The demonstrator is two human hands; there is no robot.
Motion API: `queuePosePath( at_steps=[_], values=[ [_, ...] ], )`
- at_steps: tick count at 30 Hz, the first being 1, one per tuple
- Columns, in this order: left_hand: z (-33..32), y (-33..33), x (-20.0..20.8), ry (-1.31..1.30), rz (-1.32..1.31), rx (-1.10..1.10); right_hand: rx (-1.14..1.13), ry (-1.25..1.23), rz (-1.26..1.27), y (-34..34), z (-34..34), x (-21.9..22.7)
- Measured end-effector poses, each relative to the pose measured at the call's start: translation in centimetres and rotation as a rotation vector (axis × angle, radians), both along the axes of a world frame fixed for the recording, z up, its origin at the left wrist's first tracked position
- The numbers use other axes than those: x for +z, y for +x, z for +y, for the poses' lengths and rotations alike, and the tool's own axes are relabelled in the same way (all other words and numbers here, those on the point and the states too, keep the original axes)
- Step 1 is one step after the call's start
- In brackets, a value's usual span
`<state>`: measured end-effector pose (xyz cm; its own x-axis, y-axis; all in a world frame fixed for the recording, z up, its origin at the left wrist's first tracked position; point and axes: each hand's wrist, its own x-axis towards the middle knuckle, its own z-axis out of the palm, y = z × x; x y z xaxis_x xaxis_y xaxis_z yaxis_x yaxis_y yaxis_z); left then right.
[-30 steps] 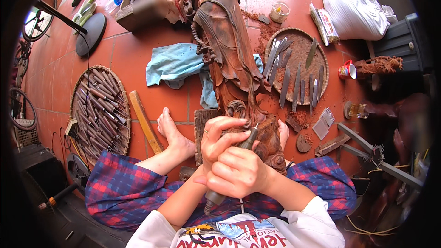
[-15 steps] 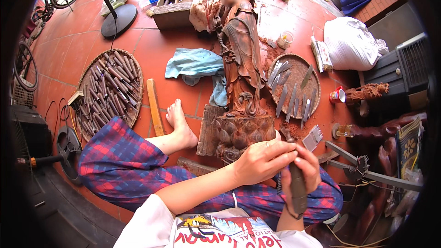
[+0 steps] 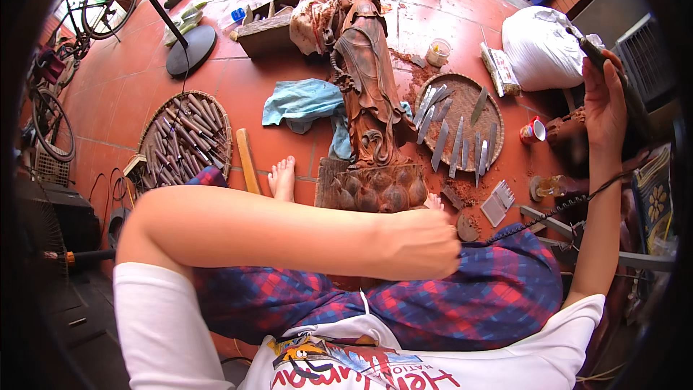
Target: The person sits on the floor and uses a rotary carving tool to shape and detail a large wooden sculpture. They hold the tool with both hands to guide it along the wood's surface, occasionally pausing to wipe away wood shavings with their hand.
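Note:
My right hand (image 3: 606, 97) is raised at the far right, its fingers closed around a dark handpiece (image 3: 593, 50). A black coiled cord (image 3: 563, 208) runs past that forearm and over my knee. Across my lap reaches my left arm; the left hand (image 3: 422, 244) is curled closed, back upward, slightly blurred, and whatever is in it is hidden. Just beyond it lies a carved wooden statue (image 3: 369, 76) of a robed figure on a lotus base (image 3: 382, 186). Neither hand touches the statue.
Flat metal files lie on a round woven tray (image 3: 497, 112) right of the statue. Left, another woven tray (image 3: 227, 119) holds many handled carving tools. Nearby are a wooden mallet (image 3: 247, 162), a blue cloth (image 3: 303, 105), a red cup (image 3: 533, 131) and a white sack (image 3: 545, 50).
My hands have parted: the right has swung up and to the right with the handpiece. The left has left the handpiece and now lies curled over my lap, its elbow raised outward.

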<state>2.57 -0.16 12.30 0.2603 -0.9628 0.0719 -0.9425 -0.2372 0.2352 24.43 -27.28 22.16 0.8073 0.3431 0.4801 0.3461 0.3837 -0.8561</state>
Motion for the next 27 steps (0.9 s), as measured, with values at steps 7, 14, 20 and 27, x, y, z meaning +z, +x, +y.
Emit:
queuePosePath(
  at_steps=[7,14,20,27],
  values=[
    [8.8,-1.4,3.9,0.271,0.194,0.172,0.230,0.021,0.359,-1.1,7.9,-10.2],
    [6.1,3.2,-1.8,-0.192,0.454,0.205,0.209,-0.088,0.585,-2.5,12.5,-19.5],
    [2.4,4.9,-7.1,-0.473,0.398,0.296,0.209,-0.259,0.641,-3.1,13.9,-22.3],
    [4.1,3.3,-5.6,-0.252,0.433,0.363,0.342,-0.238,0.503,-2.2,14.7,-22.6]
  ],
)
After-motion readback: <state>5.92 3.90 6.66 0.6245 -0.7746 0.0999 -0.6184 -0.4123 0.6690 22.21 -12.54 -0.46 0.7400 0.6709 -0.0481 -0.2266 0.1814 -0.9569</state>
